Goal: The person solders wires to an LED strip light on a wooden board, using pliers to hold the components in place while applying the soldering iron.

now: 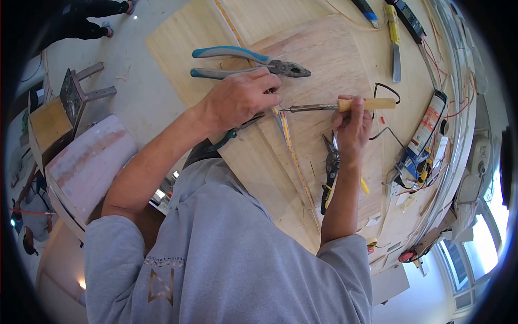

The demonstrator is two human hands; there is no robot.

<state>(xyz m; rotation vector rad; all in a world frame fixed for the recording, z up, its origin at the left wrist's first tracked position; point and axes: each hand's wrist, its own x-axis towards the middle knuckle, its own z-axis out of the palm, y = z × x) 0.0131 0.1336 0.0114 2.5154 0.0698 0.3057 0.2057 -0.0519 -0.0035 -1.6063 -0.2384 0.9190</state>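
In my right hand (353, 123) is a soldering iron (372, 103) with a wooden handle. Its metal shaft points left, and the tip is at a thin LED strip (291, 148). My left hand (245, 97) is closed in a pinch beside the tip, over the strip; what its fingers hold is hidden. Large combination pliers (286, 67) with teal and grey handles lie just above my left hand. Below it is a smaller tool with teal handles (224, 140), partly hidden. Black and yellow pliers (331, 164) lie beside my right forearm.
The wooden board (324, 43) fills the work area. A putty knife (396, 48), a blue-handled tool (367, 12), a sealant tube (430, 121) and red wires lie toward the right. A small stool (78, 97) stands at left. Part of another person (89, 21) shows at top left.
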